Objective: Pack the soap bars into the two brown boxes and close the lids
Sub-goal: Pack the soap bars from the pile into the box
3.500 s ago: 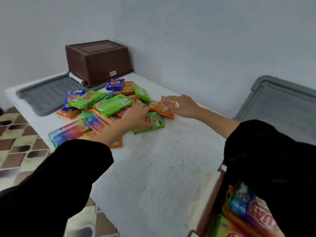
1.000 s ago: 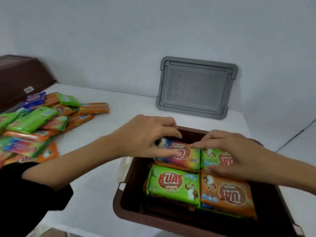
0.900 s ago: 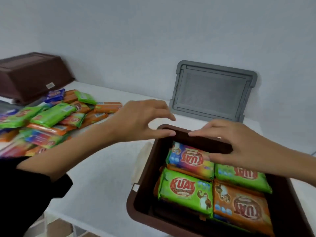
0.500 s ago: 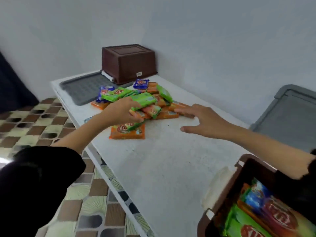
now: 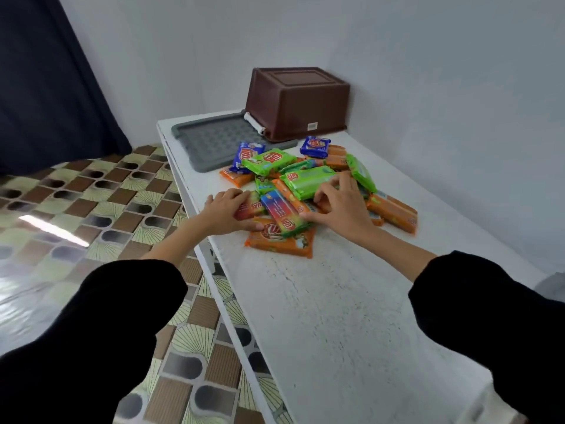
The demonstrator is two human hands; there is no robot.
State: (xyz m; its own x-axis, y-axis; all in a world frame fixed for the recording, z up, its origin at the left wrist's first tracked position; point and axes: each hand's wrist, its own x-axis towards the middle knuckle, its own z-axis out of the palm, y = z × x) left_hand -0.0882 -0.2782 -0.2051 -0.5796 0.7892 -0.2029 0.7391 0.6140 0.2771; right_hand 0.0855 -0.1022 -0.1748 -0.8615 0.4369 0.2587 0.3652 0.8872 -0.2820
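A pile of wrapped soap bars [image 5: 308,191], green, orange and blue, lies on the white table [image 5: 330,307]. My left hand [image 5: 226,211] is at the pile's near left edge, its fingers curled over an orange-red soap bar [image 5: 252,206] with the thumb under it. My right hand [image 5: 339,208] lies on the pile's middle. Its fingers curl at the edge of a long green soap bar [image 5: 305,182] and its thumb touches a multicoloured bar [image 5: 282,214]. One brown box [image 5: 295,102] stands upside down at the far end. The other brown box is out of view.
A grey lid [image 5: 214,140] lies flat beside the upturned box, near the table's far left corner. The table's left edge drops to a tiled floor [image 5: 91,209]. A wall runs along the right side. A grey corner [image 5: 552,284] shows at the right edge.
Both hands left the soap-filled brown box at the right, which has gone out of view. My left hand then settled on the pile, and my right hand has now reached onto it.
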